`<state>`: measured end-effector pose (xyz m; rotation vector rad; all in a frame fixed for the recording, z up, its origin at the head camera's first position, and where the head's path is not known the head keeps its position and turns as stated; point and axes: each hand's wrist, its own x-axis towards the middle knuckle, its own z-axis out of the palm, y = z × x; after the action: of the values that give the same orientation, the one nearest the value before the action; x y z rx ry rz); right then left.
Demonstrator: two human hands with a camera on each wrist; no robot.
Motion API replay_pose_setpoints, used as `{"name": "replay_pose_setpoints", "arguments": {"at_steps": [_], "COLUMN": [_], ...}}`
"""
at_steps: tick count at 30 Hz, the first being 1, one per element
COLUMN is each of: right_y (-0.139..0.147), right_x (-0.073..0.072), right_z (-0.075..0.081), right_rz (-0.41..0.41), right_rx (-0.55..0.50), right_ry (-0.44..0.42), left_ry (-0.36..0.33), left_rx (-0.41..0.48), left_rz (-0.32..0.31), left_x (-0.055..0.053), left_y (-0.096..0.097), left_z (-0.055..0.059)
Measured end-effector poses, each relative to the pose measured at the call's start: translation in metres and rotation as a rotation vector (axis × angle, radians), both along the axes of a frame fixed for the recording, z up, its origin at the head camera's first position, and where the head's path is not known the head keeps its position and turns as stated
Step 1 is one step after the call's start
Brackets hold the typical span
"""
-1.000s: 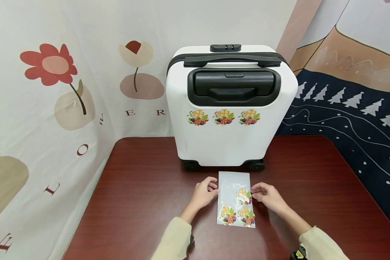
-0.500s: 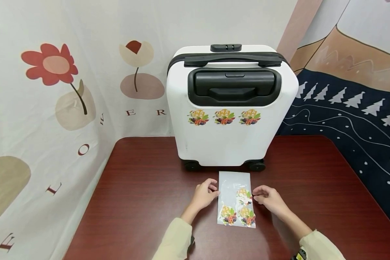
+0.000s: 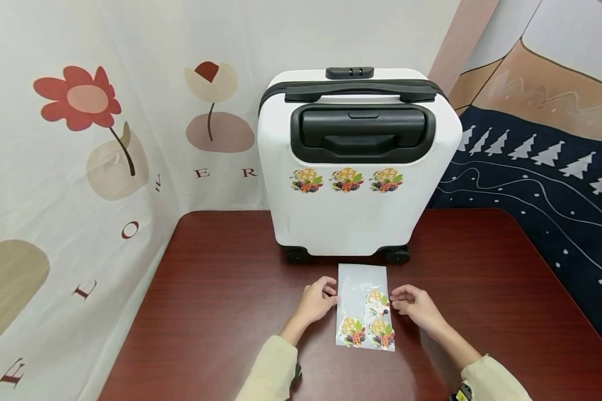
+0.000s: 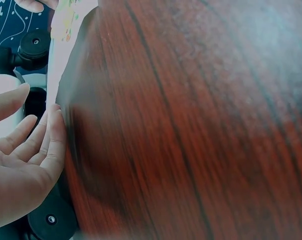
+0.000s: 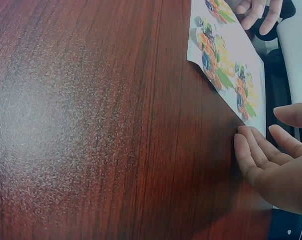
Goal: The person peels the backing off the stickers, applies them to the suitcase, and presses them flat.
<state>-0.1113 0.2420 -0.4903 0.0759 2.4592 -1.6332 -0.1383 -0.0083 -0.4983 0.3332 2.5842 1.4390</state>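
Observation:
A pale sticker sheet [image 3: 352, 292] lies flat on the table before the suitcase. Three fruit stickers remain visible on it: an upper right sticker [image 3: 378, 303], a lower left sticker [image 3: 353, 332] and a lower right sticker [image 3: 382, 334]. At the sheet's left edge my left hand [image 3: 315, 301] rests with loosely bent fingers, fingertips at or very near the edge. My right hand [image 3: 416, 306] lies beside the right edge, its fingers relaxed and holding nothing. Both wrist views show thumb and fingers apart, the left hand [image 4: 28, 155] and right hand [image 5: 278, 160] gripping nothing.
A white suitcase [image 3: 346, 223] stands upright behind the sheet, with black wheels [image 3: 397, 256] and a black handle [image 3: 363, 131]. A row of three fruit stickers [image 3: 346, 180] is on its front. Printed cloth [image 3: 221, 184] hangs behind the dark red table [image 3: 221, 278].
My right hand has drawn slightly to the right, a little farther from the sheet's edge. The left hand and the sheet stay practically where they were.

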Motion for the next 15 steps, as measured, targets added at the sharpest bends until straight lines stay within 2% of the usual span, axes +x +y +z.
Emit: {"name": "replay_pose_setpoints", "arguments": {"at_steps": [15], "right_y": [0.0002], "right_x": [-0.0030], "right_z": [-0.0040], "right_rz": [-0.031], "right_rx": [-0.060], "right_ry": [-0.027], "left_ry": [-0.008], "left_rx": [-0.006], "left_rz": [0.000], "left_x": [0.0007], "left_y": [0.0013], "left_z": [-0.0036]}}
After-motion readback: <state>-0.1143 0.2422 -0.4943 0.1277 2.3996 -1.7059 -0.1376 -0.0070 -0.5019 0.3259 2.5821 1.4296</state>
